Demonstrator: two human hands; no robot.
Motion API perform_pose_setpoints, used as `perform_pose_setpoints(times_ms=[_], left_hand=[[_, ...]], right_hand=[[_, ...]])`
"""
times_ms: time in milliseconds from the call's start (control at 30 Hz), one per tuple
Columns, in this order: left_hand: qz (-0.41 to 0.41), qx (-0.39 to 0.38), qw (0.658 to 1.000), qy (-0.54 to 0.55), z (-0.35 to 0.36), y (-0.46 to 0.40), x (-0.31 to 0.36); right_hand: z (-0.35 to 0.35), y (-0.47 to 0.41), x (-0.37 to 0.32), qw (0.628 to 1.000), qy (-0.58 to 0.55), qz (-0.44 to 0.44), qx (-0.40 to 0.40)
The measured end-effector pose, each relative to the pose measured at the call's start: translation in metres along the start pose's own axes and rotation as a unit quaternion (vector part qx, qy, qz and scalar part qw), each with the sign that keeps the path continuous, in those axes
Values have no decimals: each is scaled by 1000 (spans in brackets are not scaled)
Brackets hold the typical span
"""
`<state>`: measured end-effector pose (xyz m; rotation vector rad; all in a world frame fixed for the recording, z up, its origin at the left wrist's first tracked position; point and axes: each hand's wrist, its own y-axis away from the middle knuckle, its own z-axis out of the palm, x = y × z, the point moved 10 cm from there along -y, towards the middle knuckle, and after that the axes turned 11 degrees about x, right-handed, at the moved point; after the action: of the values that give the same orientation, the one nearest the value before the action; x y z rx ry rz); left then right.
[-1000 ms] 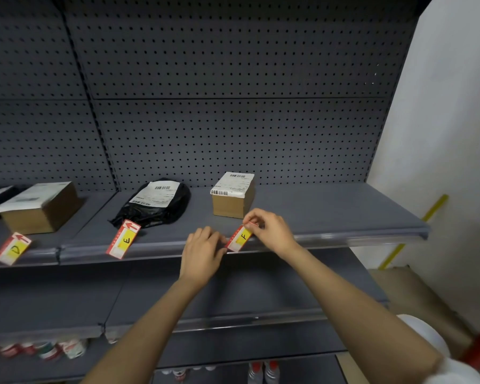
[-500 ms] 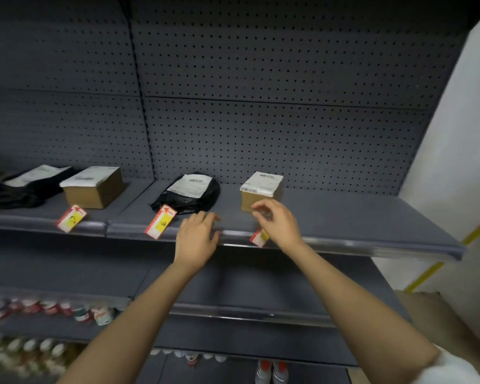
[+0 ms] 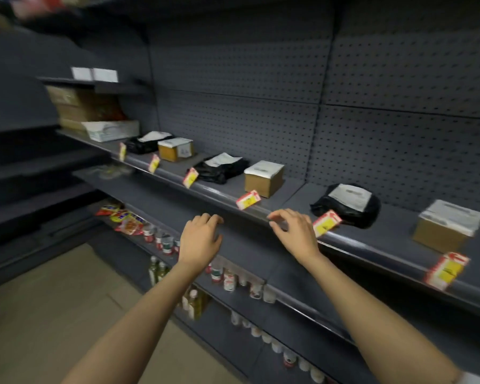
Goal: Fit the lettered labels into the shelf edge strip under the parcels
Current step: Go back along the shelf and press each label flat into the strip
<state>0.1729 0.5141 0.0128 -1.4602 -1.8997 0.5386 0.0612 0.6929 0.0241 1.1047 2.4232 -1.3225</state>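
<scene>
Grip: both hands, left hand [image 3: 199,239] and right hand [image 3: 294,233], loose, holding nothing | labels [image 3: 326,222] sit in shelf edge strip [image 3: 227,202] | tip: press each flat.

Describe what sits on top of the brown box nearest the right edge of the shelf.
A white paper sheet covers the top of the brown box and folds over its edge. Its print is too blurred to read, and the cardboard beneath it is hidden.

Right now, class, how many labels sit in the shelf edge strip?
6: label one, label two, label three, label four, label five, label six, left to right. Others may lie outside view.
</scene>
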Motion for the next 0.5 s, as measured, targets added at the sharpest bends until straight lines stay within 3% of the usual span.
perform_pose_setpoints(times_ms=[267,500], left_hand=[[-42,14,996,-79,-76,-9,-192],[-102,-2,986,-134,-91,-17,-322]], right_hand=[[160,-28,-141,995,-75,-18,-65],[276,-38,-208,987,-82,-35,-133]])
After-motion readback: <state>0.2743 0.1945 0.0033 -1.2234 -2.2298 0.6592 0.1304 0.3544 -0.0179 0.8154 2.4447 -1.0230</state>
